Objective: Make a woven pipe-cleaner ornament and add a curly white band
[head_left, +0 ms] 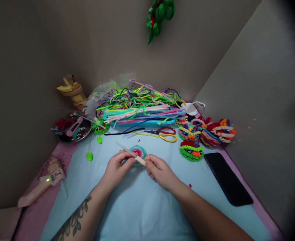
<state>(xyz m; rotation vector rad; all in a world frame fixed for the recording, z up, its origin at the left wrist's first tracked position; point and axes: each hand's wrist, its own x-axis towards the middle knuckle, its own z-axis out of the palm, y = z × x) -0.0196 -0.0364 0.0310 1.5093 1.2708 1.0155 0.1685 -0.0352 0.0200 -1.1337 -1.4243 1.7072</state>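
Near the middle of the table, my left hand (pixel 122 164) is closed on a thin translucent stick (pixel 123 147) that points up to the left. A cream pipe cleaner (pixel 140 161) lies in tight coils at the stick's lower end, between my hands. My right hand (pixel 159 169) pinches the right end of these coils. Just behind and beneath them is a round coiled piece (pixel 138 150) in teal, pink and red, partly hidden by my fingers.
Behind lie a blue tray (pixel 142 123) heaped with pipe cleaners and scissors (pixel 167 134) with red and yellow handles. Several colourful coiled figures (pixel 191 150) and a black phone (pixel 227 179) are at right. A pink glue gun (pixel 42 187) and a metal bowl (pixel 87 132) are at left.
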